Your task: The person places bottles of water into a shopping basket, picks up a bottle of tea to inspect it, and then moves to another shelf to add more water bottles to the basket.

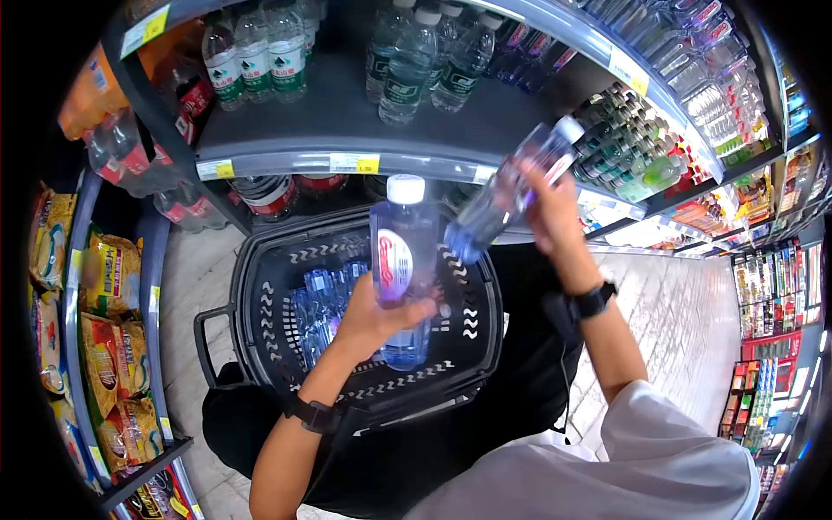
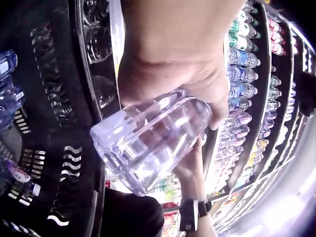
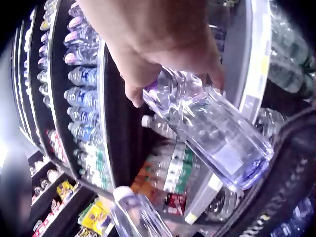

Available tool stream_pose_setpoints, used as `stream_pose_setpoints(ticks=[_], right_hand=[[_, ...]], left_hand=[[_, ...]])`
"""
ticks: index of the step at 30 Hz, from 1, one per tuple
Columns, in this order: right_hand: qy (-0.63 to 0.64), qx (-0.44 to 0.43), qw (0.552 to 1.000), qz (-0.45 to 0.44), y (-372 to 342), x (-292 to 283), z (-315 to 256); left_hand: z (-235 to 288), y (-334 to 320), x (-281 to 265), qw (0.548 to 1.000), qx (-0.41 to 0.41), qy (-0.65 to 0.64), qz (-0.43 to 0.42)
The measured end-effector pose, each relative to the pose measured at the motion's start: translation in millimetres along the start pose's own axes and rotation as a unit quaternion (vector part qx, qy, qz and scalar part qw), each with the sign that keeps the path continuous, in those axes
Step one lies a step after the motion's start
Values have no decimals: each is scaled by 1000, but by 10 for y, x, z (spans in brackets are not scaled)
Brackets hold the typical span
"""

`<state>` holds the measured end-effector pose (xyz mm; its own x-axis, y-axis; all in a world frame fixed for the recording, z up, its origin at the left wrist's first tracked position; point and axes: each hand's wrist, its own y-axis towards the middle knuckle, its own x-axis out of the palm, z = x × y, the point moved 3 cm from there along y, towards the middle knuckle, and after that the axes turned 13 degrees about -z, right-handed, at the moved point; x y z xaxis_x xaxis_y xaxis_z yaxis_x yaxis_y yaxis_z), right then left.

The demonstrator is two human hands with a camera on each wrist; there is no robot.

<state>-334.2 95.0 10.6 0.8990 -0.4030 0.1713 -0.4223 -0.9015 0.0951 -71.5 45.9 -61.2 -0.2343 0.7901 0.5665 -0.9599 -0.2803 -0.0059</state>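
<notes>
My left hand [image 1: 379, 317] grips a clear water bottle [image 1: 411, 225] with a white cap and a red-and-white label, upright over the black shopping basket [image 1: 247, 286]. In the left wrist view the base of this bottle [image 2: 153, 140] juts out below the hand. My right hand [image 1: 552, 206] holds a second clear water bottle [image 1: 488, 217] around its upper part, tilted with its white cap up to the right. The right wrist view shows that bottle's bluish base [image 3: 252, 170] pointing toward the basket. Several bluish bottles [image 1: 316, 308] lie inside the basket.
Ahead, a dark shelf [image 1: 338, 130] carries green-labelled bottles [image 1: 251, 65] and other water bottles [image 1: 407, 74]. Its price-tag edge [image 1: 286, 165] runs just beyond the basket. Bagged goods [image 1: 113, 347] fill a rack at left. Tiled floor [image 1: 659, 321] extends to the right.
</notes>
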Motion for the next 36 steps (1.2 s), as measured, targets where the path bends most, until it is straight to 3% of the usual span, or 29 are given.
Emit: stream_pose_setpoints(ticks=[1,3,6,9,12,15,16,19,23,24,25,27,28,29,31,35,36], right_hand=[[-6,-19,1000,-4,165,-192,-49],[15,-61,998,18,426,-431,-170],[-57,-144,987,37,861,-819,-262],[-145,-213,958,125,1209,-852,-343],[-317,-195,916,151,1757,-1174,-265],[-266,-219,936,74,2012,-1169,-194],[-292,-165,939,82,2087,-1184,-205],[-256,-162,945,121,2209,-1175,-157],[-293,-201,931,87,2462,-1309,-102],[-420,-204,875,130,2542,-1335,-145],[-420,-201,876,129,2507,-1284,-170],[-462,-104,860,192,2466,-1097,-250],[-436,-118,875,176,2758,-1468,-94],[-435,-117,876,174,2748,-1385,-97],[-498,-119,825,238,2730,-1265,-165],[-521,-111,816,225,2894,-1287,-146],[-492,-113,840,199,2908,-1314,-122]], left_hand=[[-59,3,-64,996,-77,34,42],[-136,33,-75,996,-60,26,68],[-151,65,-137,993,-55,7,100],[-159,101,-193,996,-30,-12,87],[-141,120,-241,995,-5,-34,90],[-59,117,-224,990,-2,-69,120],[-44,116,-233,990,0,-71,123],[-1,118,-255,992,17,-41,122],[17,138,-247,988,26,13,149],[3,128,-264,986,26,35,164],[-5,114,-286,981,27,58,181],[-10,122,-326,979,47,71,187],[-13,128,-339,979,49,61,188],[-13,135,-348,979,51,51,190],[-8,146,-356,979,44,42,194],[-55,164,-416,979,38,53,191],[-51,162,-418,979,30,64,192]])
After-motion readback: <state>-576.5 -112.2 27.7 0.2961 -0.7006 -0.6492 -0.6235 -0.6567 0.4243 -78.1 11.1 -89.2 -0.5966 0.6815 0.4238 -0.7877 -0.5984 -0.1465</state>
